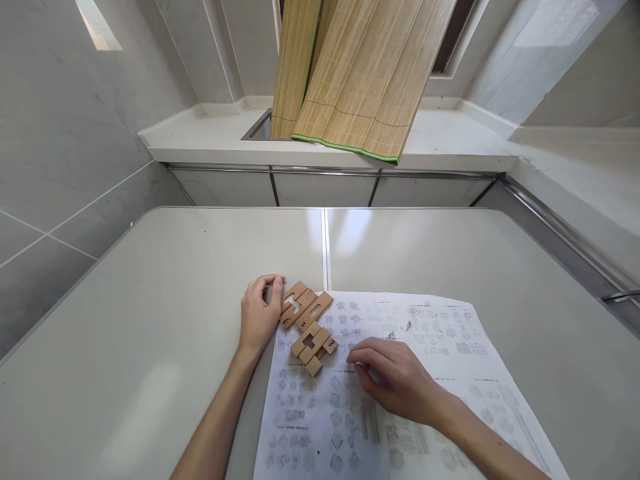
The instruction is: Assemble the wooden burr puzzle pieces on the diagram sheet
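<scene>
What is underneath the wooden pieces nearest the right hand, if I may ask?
The printed sheet shows around the wooden pieces, so it appears to lie beneath them. Any printing directly under them is covered and cannot be seen.

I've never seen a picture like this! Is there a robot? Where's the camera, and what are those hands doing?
No robot here, just a person's two bare hands. The camera sits on the person's head and looks forward and down, so you see roughly what they see.

On the pale table lies a big printed sheet. On and beside its far left part are flat wooden pieces, some marked with numbers, and a fitted-together wooden cluster.

The left hand is right by the flat pieces; I can't tell whether it grips one. The right hand is over the sheet, fingers bent, with nothing visible in it.
</scene>
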A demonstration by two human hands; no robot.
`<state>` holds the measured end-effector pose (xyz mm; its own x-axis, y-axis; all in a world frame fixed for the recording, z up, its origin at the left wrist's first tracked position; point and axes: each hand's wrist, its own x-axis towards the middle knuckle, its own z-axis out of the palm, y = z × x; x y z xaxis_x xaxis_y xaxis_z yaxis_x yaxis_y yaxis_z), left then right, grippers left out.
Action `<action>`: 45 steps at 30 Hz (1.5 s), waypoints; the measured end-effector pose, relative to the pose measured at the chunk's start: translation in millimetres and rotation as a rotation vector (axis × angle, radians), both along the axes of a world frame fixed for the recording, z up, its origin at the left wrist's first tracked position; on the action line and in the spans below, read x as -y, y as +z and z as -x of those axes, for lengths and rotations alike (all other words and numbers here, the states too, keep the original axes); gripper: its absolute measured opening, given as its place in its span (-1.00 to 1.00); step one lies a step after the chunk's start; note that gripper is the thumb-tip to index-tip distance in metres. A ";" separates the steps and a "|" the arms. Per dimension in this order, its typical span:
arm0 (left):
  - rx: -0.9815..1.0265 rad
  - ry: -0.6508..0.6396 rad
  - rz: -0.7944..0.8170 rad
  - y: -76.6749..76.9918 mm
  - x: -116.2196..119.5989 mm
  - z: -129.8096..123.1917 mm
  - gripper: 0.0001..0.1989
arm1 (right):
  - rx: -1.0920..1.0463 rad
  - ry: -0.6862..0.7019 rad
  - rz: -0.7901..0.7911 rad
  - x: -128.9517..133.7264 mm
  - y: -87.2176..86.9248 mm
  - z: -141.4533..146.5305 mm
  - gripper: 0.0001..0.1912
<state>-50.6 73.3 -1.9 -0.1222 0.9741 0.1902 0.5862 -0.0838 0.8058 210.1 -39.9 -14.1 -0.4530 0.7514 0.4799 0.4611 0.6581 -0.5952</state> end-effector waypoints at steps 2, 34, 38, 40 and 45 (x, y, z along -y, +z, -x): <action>-0.011 -0.014 0.002 0.1 0.5 -1.1 -0.70 | 0.008 -0.030 0.001 -1.1 -3.9 -1.1 -0.76; -0.091 -0.020 0.001 -0.5 1.1 -1.6 -0.71 | 0.022 -0.053 0.053 0.8 -4.4 0.3 -0.79; -0.127 -0.025 0.007 -0.8 -0.4 -3.1 -0.70 | 0.042 -0.052 0.018 0.0 -5.4 -0.3 -0.76; -0.141 -0.028 0.008 -0.7 -1.1 -4.1 -0.69 | 0.060 -0.056 0.012 -0.5 -5.4 -0.3 -0.77; -0.168 -0.034 0.002 0.2 -3.1 -5.3 -0.68 | 0.116 -0.059 0.034 -2.7 -5.6 1.6 -0.83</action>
